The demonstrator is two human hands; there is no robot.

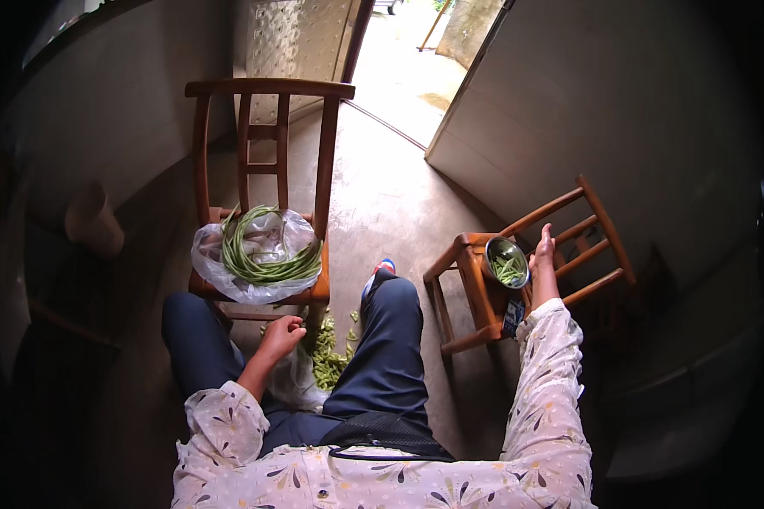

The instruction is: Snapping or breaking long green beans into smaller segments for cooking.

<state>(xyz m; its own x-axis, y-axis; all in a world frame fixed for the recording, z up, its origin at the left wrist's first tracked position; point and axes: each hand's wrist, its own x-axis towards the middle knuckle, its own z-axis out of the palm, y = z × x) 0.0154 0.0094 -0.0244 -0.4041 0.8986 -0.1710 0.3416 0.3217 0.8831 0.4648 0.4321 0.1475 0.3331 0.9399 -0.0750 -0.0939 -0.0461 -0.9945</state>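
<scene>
My left hand (284,335) is held above the floor by my left knee, its fingers curled in. Nothing shows in it, though its inner side is hidden. My right hand (543,250) reaches out to the right, thumb raised, beside the rim of a metal bowl (527,277). Whether it touches the rim is unclear. Short pieces of green bean (507,270) lie in the bowl, which rests on a small wooden chair (476,270). Before me, a coil of long green beans (274,270) lies on a clear plastic bag (210,257) on a taller wooden chair (321,289).
Many green pods or pieces (328,356) lie between my legs, next to another clear plastic bag (293,378). A dark blue printed packet (513,318) is at the small chair's side. Beyond the chairs, a doorway (407,83) stands open onto bright ground.
</scene>
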